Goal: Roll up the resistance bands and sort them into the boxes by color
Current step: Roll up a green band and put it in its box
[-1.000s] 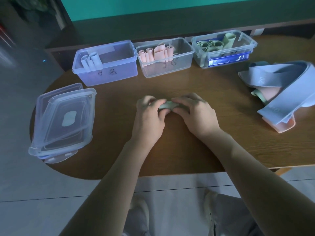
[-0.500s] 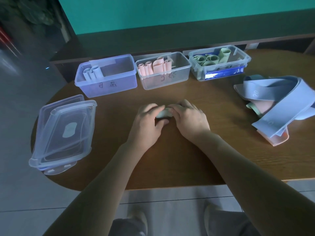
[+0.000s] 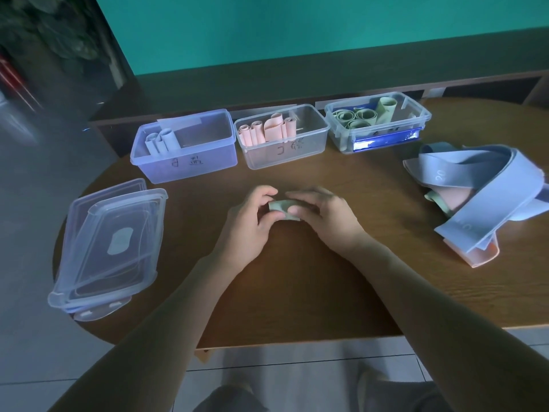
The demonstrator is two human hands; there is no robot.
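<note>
At the middle of the brown surface (image 3: pixel 297 278) both hands meet around a small green roll (image 3: pixel 280 207). The left hand (image 3: pixel 251 223) curls its fingers over the roll's left end with the thumb beneath it, and the right hand (image 3: pixel 325 217) grips the right end, fingers arched over the top and thumb pressed on the near side. The roll sits between the fingertips, low over the surface; whether it touches the wood cannot be told. Along the far edge stand three clear boxes in a row. The left box (image 3: pixel 190 162) holds a few blue rolls (image 3: pixel 162 142) in its left corner. The middle box (image 3: pixel 309 144) holds pink rolls (image 3: pixel 269 130) standing along its far side. The right box (image 3: pixel 386 141) holds green rolls (image 3: pixel 356 117), one of them upright at the back, and has a blue label on its near wall. At the right lies a loose heap of bands (image 3: pixel 475 191), wide blue ones on top, with pink and a bit of green under them. At the near left, a stack of clear lids (image 3: pixel 116 242) rests partly over the surface's edge.
</note>
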